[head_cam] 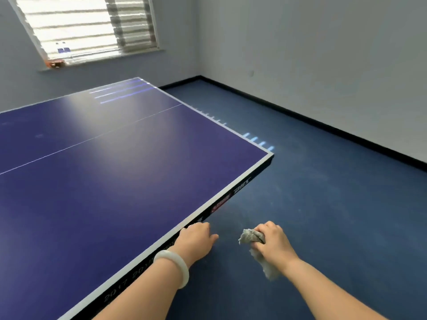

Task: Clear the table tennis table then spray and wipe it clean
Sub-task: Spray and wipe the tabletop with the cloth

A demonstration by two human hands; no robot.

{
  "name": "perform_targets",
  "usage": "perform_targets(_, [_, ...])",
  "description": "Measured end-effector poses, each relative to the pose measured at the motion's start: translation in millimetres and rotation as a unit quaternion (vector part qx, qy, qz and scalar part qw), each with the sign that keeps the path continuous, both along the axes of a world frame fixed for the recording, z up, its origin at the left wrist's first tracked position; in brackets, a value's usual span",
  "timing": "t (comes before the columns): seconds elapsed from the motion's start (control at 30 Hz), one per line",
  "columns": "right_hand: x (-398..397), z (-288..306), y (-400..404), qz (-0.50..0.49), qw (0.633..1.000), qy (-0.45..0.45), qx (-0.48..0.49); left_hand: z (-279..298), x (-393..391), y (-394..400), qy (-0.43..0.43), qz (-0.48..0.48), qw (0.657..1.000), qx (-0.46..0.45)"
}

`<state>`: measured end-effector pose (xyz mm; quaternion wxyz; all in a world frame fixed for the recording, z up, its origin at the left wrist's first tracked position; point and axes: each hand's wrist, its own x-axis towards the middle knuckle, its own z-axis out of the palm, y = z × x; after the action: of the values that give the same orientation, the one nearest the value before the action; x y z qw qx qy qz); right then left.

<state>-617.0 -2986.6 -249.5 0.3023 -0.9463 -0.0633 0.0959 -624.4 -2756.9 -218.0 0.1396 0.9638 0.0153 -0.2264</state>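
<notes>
The blue table tennis table point(97, 181) fills the left of the view, its white-edged side running diagonally toward the person, its top bare. Blue floor point(335, 192) spreads to the right under grey walls, with a blinded window point(85, 28) beyond. The left hand point(196, 239), a pale bangle point(175, 266) on its wrist, rests relaxed and spread at the table's edge. The right hand point(272, 241), off the table over the floor, grips a crumpled grey cloth point(250, 237).
</notes>
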Motion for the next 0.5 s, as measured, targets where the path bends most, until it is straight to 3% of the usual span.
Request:
perform_targets(0.23, [74.3, 13.7, -97.3, -0.103, 0.995, -0.013, -0.012, 11.5, 113.7, -103.6, -0.004, -0.115, 0.993, 0.012])
perform_targets(0.5, [224.8, 28.5, -184.8, -0.156, 0.985, -0.011, -0.072, 17.3, 282.1, -202.9, -0.007, -0.176, 0.984, -0.008])
